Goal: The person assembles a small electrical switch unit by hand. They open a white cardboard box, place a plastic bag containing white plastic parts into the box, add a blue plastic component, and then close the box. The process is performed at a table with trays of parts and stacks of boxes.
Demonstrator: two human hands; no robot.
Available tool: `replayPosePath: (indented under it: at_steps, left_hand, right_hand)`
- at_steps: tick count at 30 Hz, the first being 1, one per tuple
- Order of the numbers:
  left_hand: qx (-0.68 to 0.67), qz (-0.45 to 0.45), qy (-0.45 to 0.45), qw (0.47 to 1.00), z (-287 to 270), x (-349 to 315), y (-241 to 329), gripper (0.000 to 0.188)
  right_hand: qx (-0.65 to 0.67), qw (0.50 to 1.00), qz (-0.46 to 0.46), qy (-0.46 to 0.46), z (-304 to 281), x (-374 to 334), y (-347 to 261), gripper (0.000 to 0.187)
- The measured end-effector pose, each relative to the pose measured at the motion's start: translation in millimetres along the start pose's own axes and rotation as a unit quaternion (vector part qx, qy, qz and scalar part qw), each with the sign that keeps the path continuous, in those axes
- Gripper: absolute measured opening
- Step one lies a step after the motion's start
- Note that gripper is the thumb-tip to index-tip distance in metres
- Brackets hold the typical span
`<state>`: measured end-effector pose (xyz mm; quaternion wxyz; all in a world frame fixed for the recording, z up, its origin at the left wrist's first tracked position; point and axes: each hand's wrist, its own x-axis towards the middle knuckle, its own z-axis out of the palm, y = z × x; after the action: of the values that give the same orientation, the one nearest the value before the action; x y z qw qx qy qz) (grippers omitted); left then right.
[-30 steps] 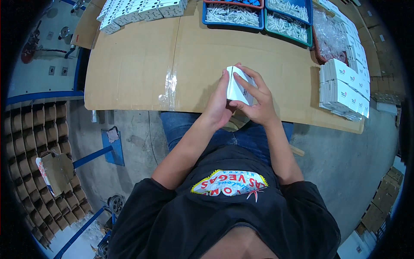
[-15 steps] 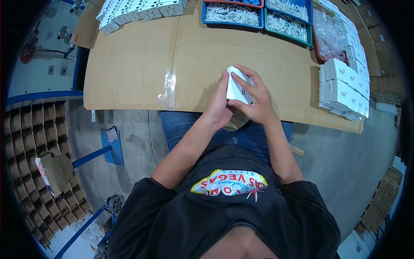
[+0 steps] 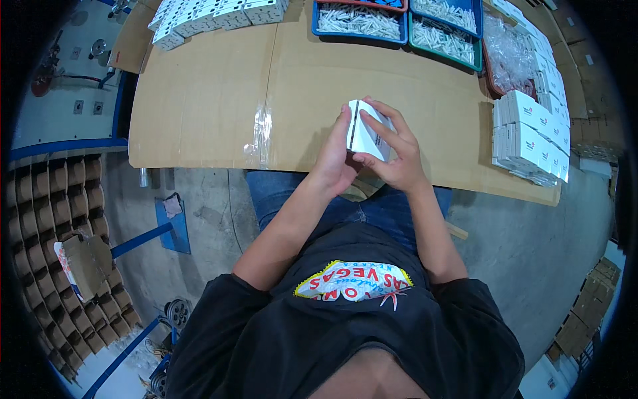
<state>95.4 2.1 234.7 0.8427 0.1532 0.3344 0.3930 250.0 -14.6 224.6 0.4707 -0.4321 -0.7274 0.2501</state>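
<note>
A small white carton (image 3: pixel 367 141) is held upright between my two hands, over the near part of the cardboard-covered table (image 3: pixel 199 106). Its left side bears against the fingers of my left hand (image 3: pixel 333 156), whose thumb is partly hidden below. My right hand (image 3: pixel 401 154) grips the opposite side, with a finger stretched across the broad face and the thumb at the lower edge. A narrow dark slit runs along the carton's left edge. What is inside cannot be seen.
Stacked white cartons stand at right (image 3: pixel 531 143) and at far left (image 3: pixel 219 14). Along the far edge are a blue tray (image 3: pixel 359 41) and a green tray (image 3: pixel 446 58) of small white pieces. Clear plastic bags (image 3: pixel 508 56) fill a reddish tray beside them.
A dark slit now shows along the carton's left edge, where plain white showed before. The carton has turned slightly; both hands hold nearly the same place.
</note>
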Motion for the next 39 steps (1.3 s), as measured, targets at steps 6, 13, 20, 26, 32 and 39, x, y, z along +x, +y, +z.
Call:
replayPosePath:
  at_steps: [6,13,20,26,32,39]
  left_hand:
    - [0.004,-0.013,0.008,1.000,2.7,-0.8,-0.4,0.062]
    - [0.020,-0.016,0.018,0.999,1.1,-1.1,-2.4,0.065]
    - [0.032,-0.013,0.048,0.998,-0.2,-4.1,-3.5,0.063]
    - [0.058,-0.019,0.068,0.996,-8.3,-0.1,-6.0,0.060]
    - [0.065,-0.012,0.071,0.995,-10.6,0.9,-7.8,0.058]
    - [0.045,-0.050,-0.040,0.997,-38.0,1.7,5.9,0.049]
  right_hand:
    - [-0.004,1.000,0.014,0.001,0.5,-0.1,-2.2,0.068]
    - [-0.010,1.000,0.010,0.001,2.3,-0.5,0.3,0.068]
    - [-0.004,1.000,0.019,-0.018,5.1,-2.9,0.8,0.068]
    - [0.003,0.999,0.030,-0.035,6.4,-4.4,5.0,0.069]
    - [-0.013,0.997,0.047,-0.056,3.7,-4.4,2.8,0.066]
    - [0.029,0.994,0.103,-0.030,-2.1,1.3,-5.3,0.065]
